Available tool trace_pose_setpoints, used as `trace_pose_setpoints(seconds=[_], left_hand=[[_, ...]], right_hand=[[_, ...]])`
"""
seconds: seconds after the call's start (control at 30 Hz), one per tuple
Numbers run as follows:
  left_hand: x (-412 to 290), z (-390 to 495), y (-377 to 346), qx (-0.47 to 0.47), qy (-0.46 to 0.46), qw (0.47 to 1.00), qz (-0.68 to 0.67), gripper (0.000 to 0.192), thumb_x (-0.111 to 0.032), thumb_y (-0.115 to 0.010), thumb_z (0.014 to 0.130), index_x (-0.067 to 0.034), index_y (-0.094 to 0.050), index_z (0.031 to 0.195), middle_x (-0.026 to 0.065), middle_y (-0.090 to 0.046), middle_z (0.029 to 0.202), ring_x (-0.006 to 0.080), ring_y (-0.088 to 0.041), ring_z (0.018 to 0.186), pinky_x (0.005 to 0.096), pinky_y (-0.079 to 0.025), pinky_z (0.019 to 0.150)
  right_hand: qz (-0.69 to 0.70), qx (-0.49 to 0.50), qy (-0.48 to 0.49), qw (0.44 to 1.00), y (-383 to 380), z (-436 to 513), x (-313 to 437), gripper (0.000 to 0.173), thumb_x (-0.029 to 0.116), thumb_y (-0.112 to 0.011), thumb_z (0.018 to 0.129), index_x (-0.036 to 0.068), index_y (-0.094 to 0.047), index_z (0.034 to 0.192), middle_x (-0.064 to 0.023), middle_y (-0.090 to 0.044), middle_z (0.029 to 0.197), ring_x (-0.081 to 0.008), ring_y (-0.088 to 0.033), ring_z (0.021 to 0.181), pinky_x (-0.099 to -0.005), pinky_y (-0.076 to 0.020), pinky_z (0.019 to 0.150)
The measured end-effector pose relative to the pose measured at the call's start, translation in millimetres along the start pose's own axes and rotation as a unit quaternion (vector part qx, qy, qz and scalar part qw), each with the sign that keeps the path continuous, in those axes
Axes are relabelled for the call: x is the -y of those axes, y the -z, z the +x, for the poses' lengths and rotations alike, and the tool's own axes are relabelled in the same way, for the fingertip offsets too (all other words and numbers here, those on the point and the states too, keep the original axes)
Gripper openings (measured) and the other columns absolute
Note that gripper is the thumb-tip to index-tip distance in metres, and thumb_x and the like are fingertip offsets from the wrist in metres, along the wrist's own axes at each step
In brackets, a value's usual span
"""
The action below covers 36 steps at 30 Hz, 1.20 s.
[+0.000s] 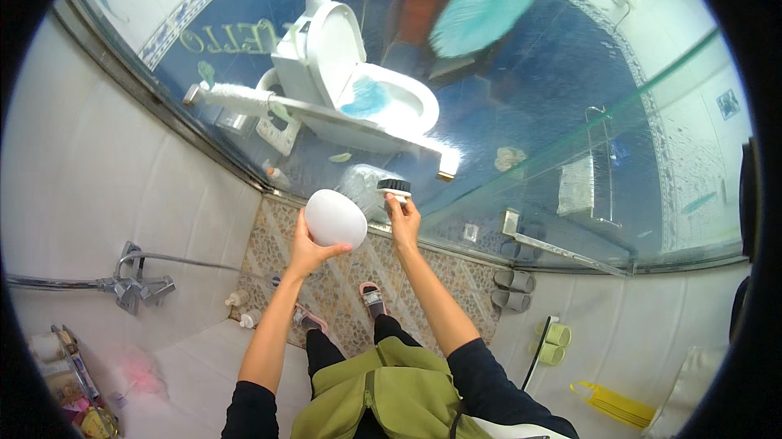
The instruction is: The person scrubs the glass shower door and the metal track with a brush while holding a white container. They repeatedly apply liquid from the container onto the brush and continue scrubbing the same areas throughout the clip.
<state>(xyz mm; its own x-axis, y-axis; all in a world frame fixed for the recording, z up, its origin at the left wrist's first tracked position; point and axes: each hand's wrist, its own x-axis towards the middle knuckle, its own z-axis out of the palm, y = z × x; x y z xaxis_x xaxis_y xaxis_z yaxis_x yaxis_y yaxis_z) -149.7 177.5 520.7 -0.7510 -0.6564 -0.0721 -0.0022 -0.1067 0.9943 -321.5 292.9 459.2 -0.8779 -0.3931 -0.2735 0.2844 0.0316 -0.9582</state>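
Note:
My left hand (313,251) grips a smooth white bowl-like vessel (336,219), its rounded outer side towards me; what it holds, if anything, is hidden. A small scrubbing brush (394,188) with black bristles and a white back is pinched in my right hand (404,219). The brush is held up before the glass shower panel (464,152), bristles away from me; contact with the glass cannot be told. On the panel between bowl and brush lies a blurred whitish wet patch (361,185). Wet streaks and feather decals, including a large turquoise feather (489,5), mark the glass.
A metal bar (366,124) crosses the glass, and another handle (568,249) is at right. Grey slippers (514,291) are by the right wall, bottles (249,318) at left on the pebble floor (440,298). A mixer tap (134,283) juts from the left wall.

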Motion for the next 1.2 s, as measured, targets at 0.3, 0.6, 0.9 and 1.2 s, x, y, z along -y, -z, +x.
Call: trace_pose_setpoints(seconds=[0.3, 0.6, 0.9, 1.2], left_hand=[[-116, 12, -58, 0.071, -0.048, 0.996, -0.011, 0.096, -0.013, -0.094, 0.051, -0.007, -0.037, 0.127, 0.0070, -0.051, 0.121, 0.0190, -0.053, 0.112, 0.0347, -0.047, 0.093], [-205, 44, -68, 0.171, -0.130, 0.975, 0.066, 0.093, -0.017, -0.094, 0.053, -0.006, -0.038, 0.126, 0.0093, -0.054, 0.117, 0.0190, -0.056, 0.109, 0.0329, -0.048, 0.091], [-263, 69, -80, 0.250, -0.140, 0.952, 0.104, 0.095, -0.022, -0.093, 0.056, -0.003, -0.037, 0.131, 0.0132, -0.053, 0.121, 0.0231, -0.053, 0.115, 0.0361, -0.045, 0.097], [-247, 74, -91, 0.295, -0.121, 0.939, 0.130, 0.097, -0.029, -0.089, 0.061, -0.002, -0.032, 0.136, 0.0159, -0.052, 0.122, 0.0255, -0.054, 0.113, 0.0365, -0.049, 0.090]], right_hand=[[0.109, -0.030, 0.211, 0.971, 18, -36, 135, 0.027, 0.029, -0.061, 0.094, 0.003, -0.059, 0.099, -0.0020, -0.061, 0.086, -0.0083, -0.054, 0.073, -0.0244, -0.0440, 0.067], [0.140, -0.190, 0.229, 0.944, -26, -36, 160, 0.041, 0.040, -0.056, 0.096, 0.002, -0.056, 0.110, -0.0053, -0.061, 0.094, -0.0132, -0.057, 0.082, -0.0263, -0.0460, 0.071], [0.179, -0.225, 0.111, 0.951, -19, -32, 147, 0.050, 0.044, -0.053, 0.096, -0.001, -0.050, 0.118, -0.0119, -0.059, 0.111, -0.0195, -0.054, 0.104, -0.0330, -0.0427, 0.090], [0.161, -0.202, 0.044, 0.965, -4, -29, 127, 0.052, 0.046, -0.052, 0.096, 0.001, -0.048, 0.122, -0.0107, -0.056, 0.114, -0.0182, -0.052, 0.104, -0.0326, -0.0410, 0.091]])
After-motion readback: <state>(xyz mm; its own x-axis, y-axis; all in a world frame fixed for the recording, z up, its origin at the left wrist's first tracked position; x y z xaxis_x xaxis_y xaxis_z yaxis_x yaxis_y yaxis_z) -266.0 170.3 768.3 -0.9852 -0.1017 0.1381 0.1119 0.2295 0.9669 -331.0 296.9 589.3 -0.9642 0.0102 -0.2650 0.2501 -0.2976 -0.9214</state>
